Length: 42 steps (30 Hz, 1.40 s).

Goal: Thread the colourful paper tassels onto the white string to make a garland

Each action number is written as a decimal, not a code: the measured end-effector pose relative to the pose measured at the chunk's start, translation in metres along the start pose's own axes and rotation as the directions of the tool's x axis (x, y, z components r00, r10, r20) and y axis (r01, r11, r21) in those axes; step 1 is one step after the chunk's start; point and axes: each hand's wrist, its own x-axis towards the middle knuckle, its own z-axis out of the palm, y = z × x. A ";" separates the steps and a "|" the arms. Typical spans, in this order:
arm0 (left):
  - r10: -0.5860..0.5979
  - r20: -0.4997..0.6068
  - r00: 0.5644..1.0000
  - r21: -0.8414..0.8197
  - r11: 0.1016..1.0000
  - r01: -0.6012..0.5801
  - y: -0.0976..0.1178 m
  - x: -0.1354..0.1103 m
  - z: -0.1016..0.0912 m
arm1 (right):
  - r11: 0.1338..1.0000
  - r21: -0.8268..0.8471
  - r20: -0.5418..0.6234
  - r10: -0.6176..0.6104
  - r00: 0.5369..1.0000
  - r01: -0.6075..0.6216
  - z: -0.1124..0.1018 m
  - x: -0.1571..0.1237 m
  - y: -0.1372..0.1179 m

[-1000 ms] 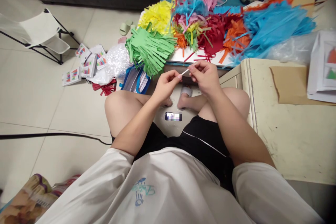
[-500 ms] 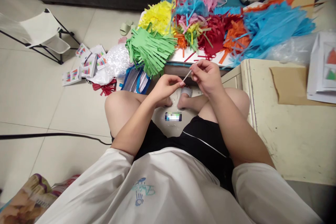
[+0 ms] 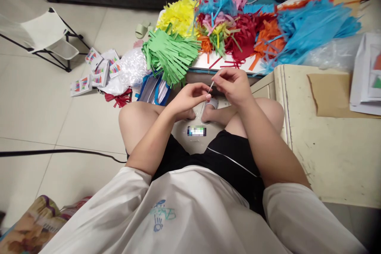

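A thin white strip [image 3: 211,86] is pinched between both my hands above my knees. My left hand [image 3: 190,97] has its fingers closed on the strip's lower end. My right hand [image 3: 233,85] pinches the upper end with thumb and forefinger. Just beyond the hands lies a low board heaped with fringed paper bundles: green [image 3: 169,53], yellow [image 3: 178,16], red [image 3: 244,35], orange [image 3: 266,37] and blue [image 3: 309,27]. I sit with bare knees apart; a small dark object [image 3: 196,131] lies on the floor between my legs.
A worn cream table [image 3: 333,147] stands at my right, bearing a brown envelope [image 3: 333,95] and white papers [image 3: 367,73]. Small printed cards [image 3: 98,71] and a clear plastic bag [image 3: 133,67] litter the tiled floor at left. A folding stool [image 3: 44,35] and a black cable [image 3: 59,152] lie farther left.
The strip has tilted from nearly level to steeply slanted. My left hand dropped a little and my right hand drew closer to it.
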 end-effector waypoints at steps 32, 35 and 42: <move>0.007 -0.104 0.995 0.029 1.000 -0.004 0.016 -0.004 0.009 | 0.982 -0.186 0.012 -0.019 1.000 0.020 0.003 -0.003 -0.005; 0.041 -0.189 0.981 -0.001 0.999 -0.042 0.014 -0.002 0.009 | 0.992 -0.118 0.065 0.051 0.997 -0.043 0.005 -0.002 -0.007; 0.196 -0.428 0.883 0.042 0.980 -0.197 0.003 0.004 0.010 | 0.995 -0.080 0.128 0.071 0.989 -0.061 0.012 -0.003 -0.002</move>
